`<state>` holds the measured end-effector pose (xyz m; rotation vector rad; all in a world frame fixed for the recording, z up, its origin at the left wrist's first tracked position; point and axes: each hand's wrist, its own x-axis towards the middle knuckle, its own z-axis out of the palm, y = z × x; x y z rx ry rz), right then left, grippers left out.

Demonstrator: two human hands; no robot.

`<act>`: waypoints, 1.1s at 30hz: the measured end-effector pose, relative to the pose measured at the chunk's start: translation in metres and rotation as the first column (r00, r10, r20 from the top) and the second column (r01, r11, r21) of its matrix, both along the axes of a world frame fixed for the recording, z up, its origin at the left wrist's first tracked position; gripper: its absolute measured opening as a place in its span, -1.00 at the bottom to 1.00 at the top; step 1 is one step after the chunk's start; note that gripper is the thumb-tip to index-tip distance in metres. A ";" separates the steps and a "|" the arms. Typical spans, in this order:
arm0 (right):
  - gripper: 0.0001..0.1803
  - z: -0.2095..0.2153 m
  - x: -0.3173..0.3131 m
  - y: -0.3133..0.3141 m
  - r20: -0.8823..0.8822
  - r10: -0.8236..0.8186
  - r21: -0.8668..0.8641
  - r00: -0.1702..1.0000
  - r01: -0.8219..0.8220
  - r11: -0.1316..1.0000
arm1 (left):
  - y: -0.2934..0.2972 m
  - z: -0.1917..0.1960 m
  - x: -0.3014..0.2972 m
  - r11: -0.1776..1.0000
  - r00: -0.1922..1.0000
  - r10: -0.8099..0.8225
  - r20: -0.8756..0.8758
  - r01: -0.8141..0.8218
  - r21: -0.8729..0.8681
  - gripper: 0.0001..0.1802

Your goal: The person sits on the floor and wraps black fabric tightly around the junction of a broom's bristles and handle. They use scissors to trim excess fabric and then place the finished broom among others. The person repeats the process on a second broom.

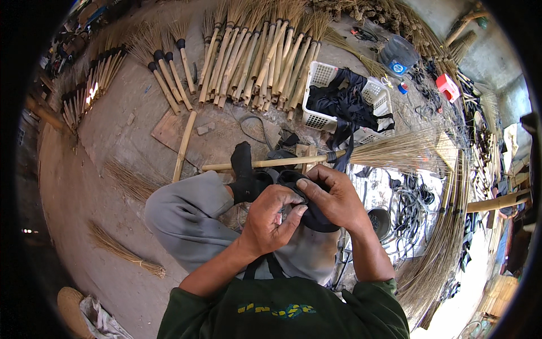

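Observation:
Over my lap, both hands are closed on a piece of black, flexible material (317, 217), which looks like cloth or rubber; its exact kind I cannot make out. My left hand (271, 219) pinches one edge between thumb and fingers. My right hand (337, 198) grips the upper part, thumb on top, and the rest hangs below its palm. Just beyond the hands lies a broom with a pale bamboo handle (265, 163) pointing left. Its bristles (398, 150) fan out to the right, and black wrapping (336, 155) surrounds the joint between them.
Many bamboo-handled brooms (254, 62) lie in rows at the back. A white plastic basket (323, 73) holds black strips (341, 96). Right of me are a small dark bowl (380, 220), tangled strips (415, 200) and long bristles (429, 254). A loose bristle bundle (124, 248) lies at left.

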<state>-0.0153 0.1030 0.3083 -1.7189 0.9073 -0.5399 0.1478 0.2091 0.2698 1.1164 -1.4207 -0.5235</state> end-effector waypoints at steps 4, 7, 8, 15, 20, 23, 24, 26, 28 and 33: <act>-0.72 -0.001 -0.001 -0.001 0.032 -0.009 -0.034 0.999 0.010 0.999 | 0.003 0.006 -0.008 0.997 0.993 -0.029 0.110 0.038 -0.074 -0.77; -0.71 -0.001 -0.003 -0.002 0.033 0.010 0.005 0.999 -0.010 1.000 | 0.003 0.007 -0.016 0.995 0.992 -0.041 0.122 0.051 -0.083 -0.76; -0.70 -0.001 -0.004 -0.003 0.054 0.020 0.021 0.998 -0.021 1.000 | 0.002 0.007 -0.018 0.997 0.994 -0.033 0.100 0.040 -0.061 -0.76; -0.67 -0.003 -0.019 -0.005 0.156 0.108 0.033 0.982 -0.115 0.993 | -0.006 0.006 -0.015 0.997 0.987 0.022 0.162 -0.009 -0.080 -0.78; -0.58 -0.002 -0.029 -0.003 0.044 0.190 -0.222 0.981 -0.176 0.959 | -0.003 0.003 -0.014 0.999 0.996 0.038 0.082 -0.036 -0.032 -0.80; -0.59 -0.005 -0.030 -0.004 0.072 0.198 -0.175 0.977 -0.184 0.967 | 0.003 -0.002 -0.016 0.987 0.988 0.051 -0.149 -0.027 0.161 -0.81; -0.60 -0.007 -0.029 -0.005 0.068 0.187 -0.165 0.980 -0.174 0.971 | 0.003 -0.003 -0.015 0.978 0.968 0.051 -0.245 0.002 0.208 -0.82; -0.61 -0.011 -0.027 -0.004 0.111 0.147 -0.092 0.983 -0.137 0.986 | 0.004 -0.006 -0.011 0.983 0.950 0.067 -0.304 -0.010 0.183 -0.83; -0.63 -0.014 -0.027 -0.003 0.145 0.117 -0.064 0.983 -0.109 0.992 | 0.002 -0.007 -0.002 0.994 0.932 0.056 -0.357 -0.019 0.105 -0.82; -0.67 -0.020 -0.024 0.000 0.267 0.078 0.068 0.961 -0.100 0.993 | -0.007 -0.007 0.015 0.974 0.990 0.125 -0.069 -0.109 0.197 -0.64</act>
